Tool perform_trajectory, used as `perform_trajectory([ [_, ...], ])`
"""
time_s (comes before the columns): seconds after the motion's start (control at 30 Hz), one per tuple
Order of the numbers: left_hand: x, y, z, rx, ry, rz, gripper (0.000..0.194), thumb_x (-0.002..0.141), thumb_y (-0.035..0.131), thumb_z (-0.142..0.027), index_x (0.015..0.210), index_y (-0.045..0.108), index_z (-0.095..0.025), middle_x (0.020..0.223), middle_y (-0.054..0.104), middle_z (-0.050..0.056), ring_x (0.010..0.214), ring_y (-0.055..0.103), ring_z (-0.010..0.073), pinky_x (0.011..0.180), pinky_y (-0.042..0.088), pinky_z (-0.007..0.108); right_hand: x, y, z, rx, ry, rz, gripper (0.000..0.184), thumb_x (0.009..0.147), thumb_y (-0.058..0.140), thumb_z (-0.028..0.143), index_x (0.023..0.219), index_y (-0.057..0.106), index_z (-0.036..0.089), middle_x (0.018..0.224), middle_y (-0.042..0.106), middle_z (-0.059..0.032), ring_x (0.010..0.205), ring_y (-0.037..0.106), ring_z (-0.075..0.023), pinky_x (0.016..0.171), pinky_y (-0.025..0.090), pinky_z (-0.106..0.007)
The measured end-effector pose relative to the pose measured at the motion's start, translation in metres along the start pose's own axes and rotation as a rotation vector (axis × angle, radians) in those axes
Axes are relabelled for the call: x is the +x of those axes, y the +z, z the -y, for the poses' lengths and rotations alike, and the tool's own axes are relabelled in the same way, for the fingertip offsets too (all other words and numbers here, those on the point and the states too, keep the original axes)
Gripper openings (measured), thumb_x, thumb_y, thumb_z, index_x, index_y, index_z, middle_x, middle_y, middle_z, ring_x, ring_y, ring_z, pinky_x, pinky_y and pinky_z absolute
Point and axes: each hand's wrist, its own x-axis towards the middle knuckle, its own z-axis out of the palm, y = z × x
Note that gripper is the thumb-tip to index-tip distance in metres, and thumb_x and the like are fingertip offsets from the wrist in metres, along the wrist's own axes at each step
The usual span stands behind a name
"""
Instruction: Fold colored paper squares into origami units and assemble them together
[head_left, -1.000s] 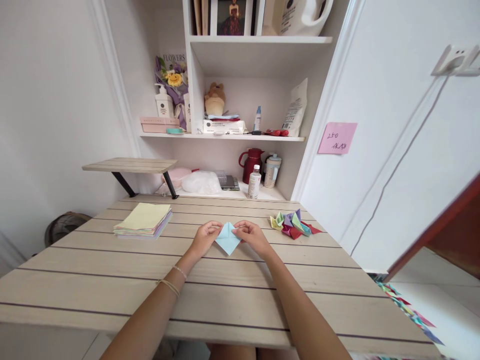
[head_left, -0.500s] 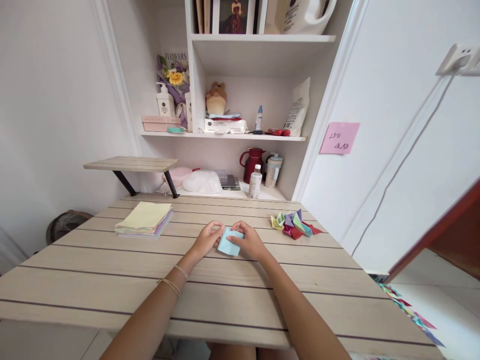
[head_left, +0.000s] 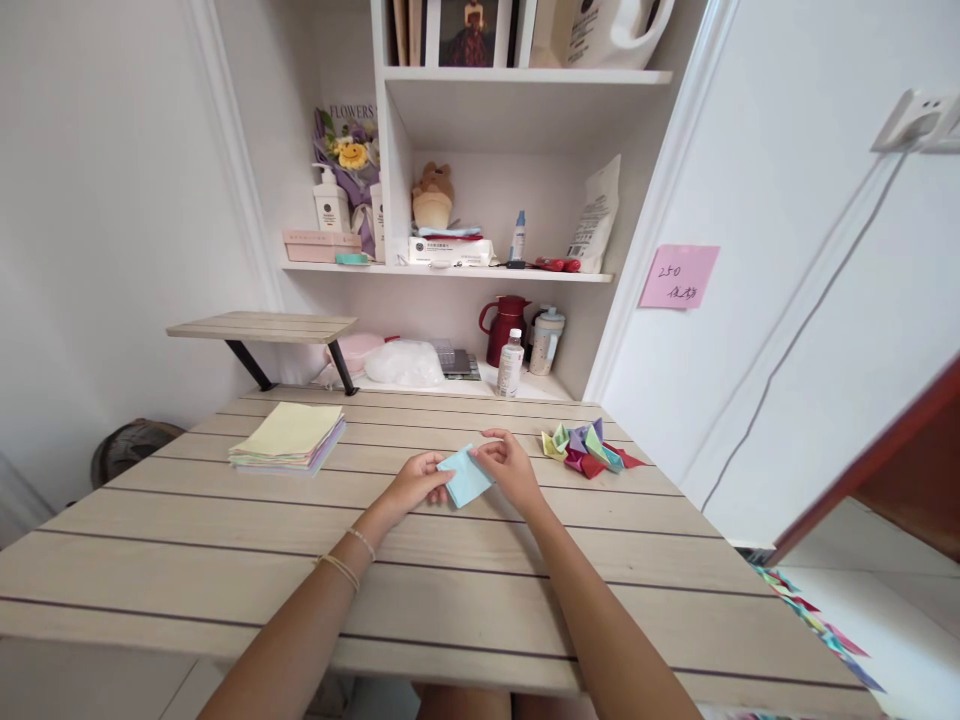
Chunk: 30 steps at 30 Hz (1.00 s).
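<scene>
A small folded sheet of light blue origami paper (head_left: 468,480) is held between my two hands, tilted, just above the middle of the table (head_left: 420,600). My left hand (head_left: 420,482) pinches its left corner, thumb on top. At its upper right edge my right hand (head_left: 508,466) grips it with thumb and fingertips. Off to the left lies a stack of coloured paper sheets (head_left: 291,436), a yellow one on top. To the right is a pile of folded paper pieces (head_left: 585,448) in several colours.
A small raised wooden stand (head_left: 262,327) rises at the back left. Behind the table, the shelf unit (head_left: 495,90) holds a white-capped bottle (head_left: 510,364), a dark red jug (head_left: 504,330) and a clear plastic bag (head_left: 405,364). Strings of folded paper (head_left: 814,615) lie past the right edge.
The blue paper has turned from a point-down diamond to a tilted rectangle-like shape. My left thumb has come onto its left corner, and my right hand has shifted to its upper right edge.
</scene>
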Motion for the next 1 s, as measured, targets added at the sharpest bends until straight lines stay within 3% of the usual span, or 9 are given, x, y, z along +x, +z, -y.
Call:
perform_trajectory([
  [0.13,-0.002,0.001,-0.003,-0.203,0.036,-0.072,0.032,0.065,0.068,-0.025,0.086,0.047,-0.015,0.077,0.066,0.007,0.064,0.065,0.0149,0.060,0.051,0.025,-0.003,0.004,0.004,0.007,0.042,0.056,0.043,0.065,0.063,0.045,0.098,0.052,0.019,0.077,0.059,-0.0025,0.065,0.057,-0.0138,0.053,0.045,-0.024],
  [0.37,-0.002,0.001,-0.004,-0.266,0.034,-0.065,0.036,0.066,0.068,-0.025,0.093,0.048,-0.015,0.093,0.065,0.011,0.080,0.065,0.0185,0.075,0.051,0.030,-0.008,0.013,0.002,-0.061,0.076,0.185,0.036,0.062,0.065,0.047,0.079,0.061,0.016,0.062,0.056,0.0010,0.051,0.049,-0.0095,0.048,0.041,-0.022],
  [0.6,-0.003,0.006,-0.002,-0.161,0.000,-0.004,0.045,0.064,0.069,-0.029,0.102,0.051,-0.014,0.090,0.067,0.012,0.078,0.065,0.0210,0.069,0.052,0.030,-0.011,0.018,0.010,0.160,0.183,0.160,0.040,0.067,0.055,0.056,0.078,0.060,0.017,0.066,0.056,-0.0007,0.057,0.051,-0.0117,0.047,0.041,-0.022],
  [0.77,-0.008,0.012,-0.005,-0.141,-0.011,0.071,0.039,0.062,0.072,-0.025,0.095,0.056,-0.011,0.090,0.067,0.014,0.079,0.065,0.0213,0.071,0.051,0.030,-0.011,0.020,0.003,0.027,0.089,0.104,0.036,0.056,0.068,0.047,0.067,0.057,0.015,0.056,0.052,0.0015,0.051,0.045,-0.0106,0.045,0.037,-0.022],
  [0.9,-0.012,0.015,-0.010,-0.172,0.017,0.159,0.044,0.059,0.074,-0.022,0.098,0.056,-0.011,0.096,0.065,0.014,0.086,0.063,0.0222,0.077,0.049,0.031,-0.010,0.018,0.000,-0.060,0.041,0.045,0.034,0.055,0.068,0.045,0.058,0.052,0.015,0.049,0.046,0.0037,0.046,0.040,-0.0088,0.043,0.034,-0.021],
  [1.0,-0.011,0.014,-0.011,-0.164,-0.005,0.099,0.037,0.064,0.069,-0.030,0.094,0.058,-0.010,0.089,0.066,0.014,0.081,0.064,0.0216,0.074,0.050,0.032,-0.009,0.017,0.001,-0.096,0.009,0.068,0.031,0.057,0.067,0.042,0.055,0.050,0.015,0.048,0.044,0.0044,0.046,0.039,-0.0084,0.044,0.034,-0.021],
])
